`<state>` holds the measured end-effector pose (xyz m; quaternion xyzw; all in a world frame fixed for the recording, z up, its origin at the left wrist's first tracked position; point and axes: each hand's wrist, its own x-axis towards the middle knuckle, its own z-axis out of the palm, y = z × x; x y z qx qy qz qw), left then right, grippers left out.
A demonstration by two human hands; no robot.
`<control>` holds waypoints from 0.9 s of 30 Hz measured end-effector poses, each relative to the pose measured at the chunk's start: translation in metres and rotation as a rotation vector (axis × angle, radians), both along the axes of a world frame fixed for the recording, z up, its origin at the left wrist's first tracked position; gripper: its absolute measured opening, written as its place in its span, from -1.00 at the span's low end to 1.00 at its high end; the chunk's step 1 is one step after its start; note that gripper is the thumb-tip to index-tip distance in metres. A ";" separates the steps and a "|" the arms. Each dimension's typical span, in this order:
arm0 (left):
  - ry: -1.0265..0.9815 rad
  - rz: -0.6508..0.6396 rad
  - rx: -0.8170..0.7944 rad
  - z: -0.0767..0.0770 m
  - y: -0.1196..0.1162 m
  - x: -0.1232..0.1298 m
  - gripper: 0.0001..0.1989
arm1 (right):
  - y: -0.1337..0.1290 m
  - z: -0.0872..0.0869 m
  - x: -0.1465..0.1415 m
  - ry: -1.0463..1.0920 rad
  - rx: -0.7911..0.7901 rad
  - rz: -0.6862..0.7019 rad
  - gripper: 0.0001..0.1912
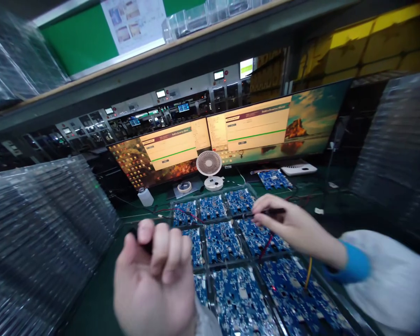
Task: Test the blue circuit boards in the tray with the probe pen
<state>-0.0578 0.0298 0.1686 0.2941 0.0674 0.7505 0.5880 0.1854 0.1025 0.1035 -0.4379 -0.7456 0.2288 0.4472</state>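
Observation:
My left hand (156,280) is raised close to the camera, palm toward me, its fingers curled in. Something small and black shows between thumb and forefinger, but its kind is hidden. My right hand (290,224) pinches a thin dark pen-like tool (276,212) above the upper right of a tray; its tip points left. Several blue circuit boards (220,240) lie in the compartments of the clear plastic tray (207,266). A small red light glows on the near right board (292,294), where a yellow wire (308,273) stands up. Red and black wires (265,246) run by my right hand.
Two monitors (175,149) stand behind the tray, with a small white fan (209,163) before them. Another blue board (275,179) and a white device (298,168) lie at the back right. Stacked plastic trays (49,233) rise at left, more (399,135) at right. A shelf (143,60) hangs overhead.

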 end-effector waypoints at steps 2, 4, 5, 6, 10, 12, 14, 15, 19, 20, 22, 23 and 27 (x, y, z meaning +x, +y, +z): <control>-0.011 0.147 0.062 0.002 -0.006 -0.013 -0.77 | 0.014 -0.018 -0.021 -0.031 -0.078 0.039 -0.70; -0.015 0.226 0.118 0.000 -0.009 -0.020 -0.74 | 0.028 -0.034 -0.033 -0.052 -0.139 0.041 -0.71; -0.014 0.245 0.135 -0.001 -0.010 -0.022 -0.74 | 0.034 -0.040 -0.035 -0.061 -0.164 0.037 -0.72; -0.011 0.257 0.145 -0.001 -0.011 -0.022 -0.74 | 0.040 -0.045 -0.035 -0.072 -0.187 0.033 -0.73; 0.028 0.259 0.129 -0.001 -0.009 -0.021 -0.73 | 0.058 -0.058 -0.033 -0.127 -0.268 0.011 -0.73; 0.038 0.263 0.119 -0.001 -0.008 -0.024 -0.74 | 0.064 -0.064 -0.034 -0.152 -0.299 -0.002 -0.70; 0.030 0.275 0.124 -0.002 -0.007 -0.029 -0.74 | 0.068 -0.069 -0.036 -0.172 -0.325 -0.002 -0.69; 0.022 0.282 0.130 -0.003 -0.007 -0.032 -0.75 | 0.070 -0.071 -0.038 -0.181 -0.335 0.002 -0.69; -0.002 0.294 0.144 -0.006 -0.007 -0.040 -0.77 | 0.074 -0.076 -0.043 -0.234 -0.345 0.004 -0.70; -0.001 0.295 0.148 -0.006 -0.006 -0.041 -0.77 | 0.074 -0.076 -0.043 -0.251 -0.342 0.003 -0.70; 0.012 0.295 0.155 -0.006 -0.005 -0.041 -0.75 | 0.075 -0.075 -0.045 -0.284 -0.337 0.007 -0.70; 0.020 0.297 0.155 -0.005 -0.005 -0.040 -0.74 | 0.076 -0.075 -0.045 -0.300 -0.337 0.011 -0.70; 0.044 0.310 0.143 -0.003 -0.001 -0.039 -0.73 | 0.077 -0.074 -0.047 -0.347 -0.337 0.028 -0.70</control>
